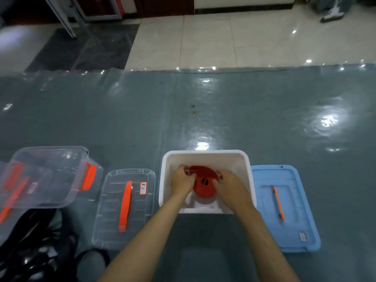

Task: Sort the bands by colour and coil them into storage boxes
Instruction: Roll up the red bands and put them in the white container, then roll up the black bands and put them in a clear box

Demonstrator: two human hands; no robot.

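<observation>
Hidden and truncated detail. The left hand [182, 181] and right hand [227, 183] cover the left and right flanks of the red band coil [204, 184] inside the white box [205, 157]; fingertips are tucked behind the coil. Both forearms are cut by the near picture edge. The black bands [34, 253] at near left run off the left and near edges, their number indistinct. The clear boxes [46, 176] at far left are truncated by the left edge. Writing on the clear lid's label [143, 188] and the blue lid's label [302, 237] is too small to read.
</observation>
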